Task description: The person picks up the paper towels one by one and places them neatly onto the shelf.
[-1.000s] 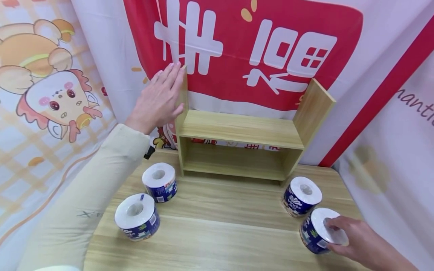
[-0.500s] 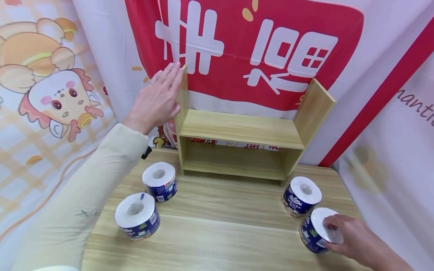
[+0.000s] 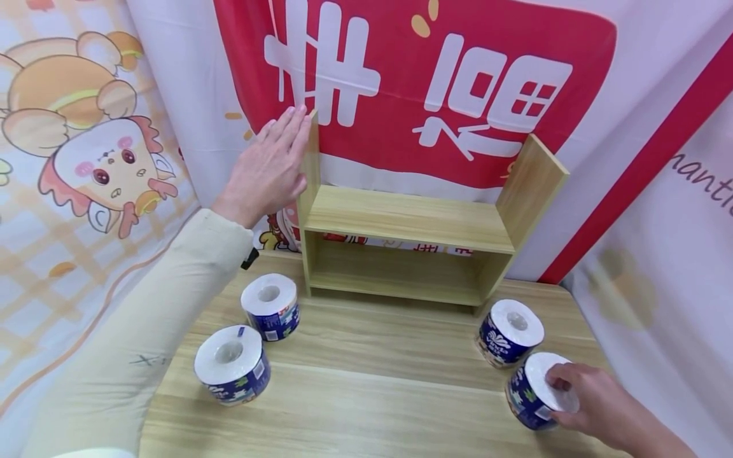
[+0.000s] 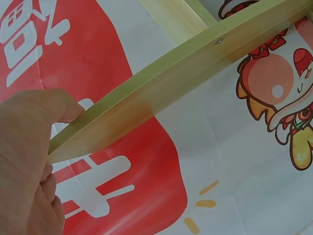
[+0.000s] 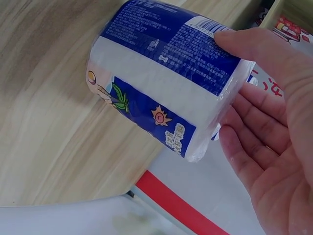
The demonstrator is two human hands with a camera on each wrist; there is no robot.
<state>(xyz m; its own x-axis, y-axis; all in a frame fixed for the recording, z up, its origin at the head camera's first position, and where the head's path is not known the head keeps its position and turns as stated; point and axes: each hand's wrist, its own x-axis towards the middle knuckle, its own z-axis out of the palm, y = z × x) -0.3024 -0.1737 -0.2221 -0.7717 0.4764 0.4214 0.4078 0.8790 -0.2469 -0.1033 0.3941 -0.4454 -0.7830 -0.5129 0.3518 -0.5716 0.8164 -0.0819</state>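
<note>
In the head view little has changed since half a second ago: my left hand (image 3: 269, 168) still lies flat with straight fingers against the outer face of the wooden shelf (image 3: 406, 219)'s left side panel, upper left of centre, and my right hand (image 3: 584, 397) has stayed on the toilet roll (image 3: 535, 388) at the lower right corner, perhaps a touch further over its top. That roll stands on the table (image 3: 366, 394) just in front of a second roll (image 3: 508, 331); two more rolls (image 3: 269, 305) stand at the lower left, well apart from it. My left arm, in a cream sleeve, reaches up from the lower left edge. In the left wrist view my thumb (image 4: 54, 105) rests on the panel's edge (image 4: 171, 81), which crosses the frame diagonally; the hand is not closed around it. In the right wrist view the roll (image 5: 161, 85) fills the upper middle, tilted, with my thumb (image 5: 264, 49) across its blue wrapper and my fingers (image 5: 254, 132) curled beneath its white end, so I grip it.
</note>
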